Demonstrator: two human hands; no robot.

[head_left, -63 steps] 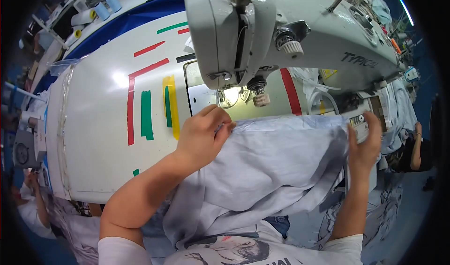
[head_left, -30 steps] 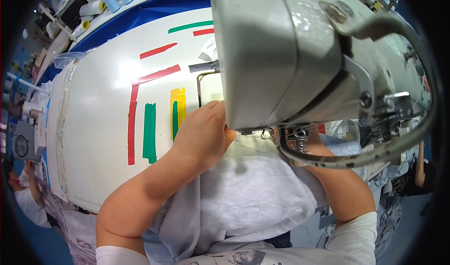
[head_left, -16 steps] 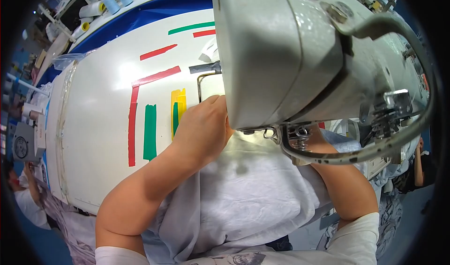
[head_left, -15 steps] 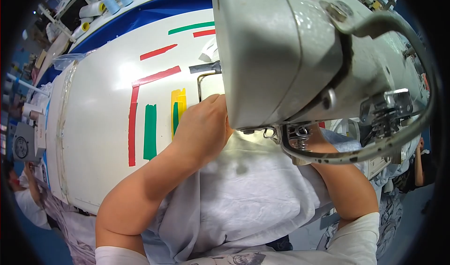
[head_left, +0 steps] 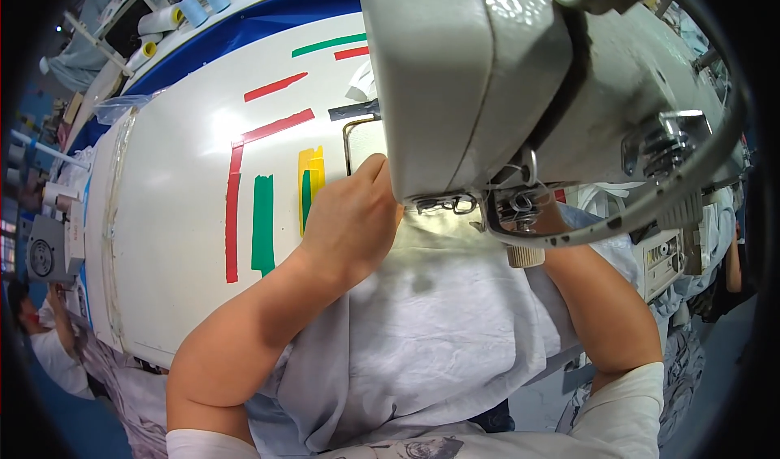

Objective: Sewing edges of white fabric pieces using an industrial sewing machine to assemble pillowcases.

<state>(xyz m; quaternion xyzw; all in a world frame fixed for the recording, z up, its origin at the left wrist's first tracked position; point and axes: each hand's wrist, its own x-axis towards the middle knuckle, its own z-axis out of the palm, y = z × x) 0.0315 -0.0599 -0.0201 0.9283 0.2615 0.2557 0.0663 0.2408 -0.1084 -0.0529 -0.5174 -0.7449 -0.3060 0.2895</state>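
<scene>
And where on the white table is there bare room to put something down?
Bare: the tabletop between its left edge and the long red tape. Crowded: around the sewing machine head, with the left hand and grey fabric close.

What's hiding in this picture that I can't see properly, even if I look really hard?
All in the head view:
Left hand: its fingertips are hidden behind the sewing machine.
Right hand: mostly behind the machine too, so its grip doesn't show.
Needle: the machine's head covers it, so whether it is in the pale grey cloth can't be told.
Shirt print: cut off by the lower edge.
</scene>
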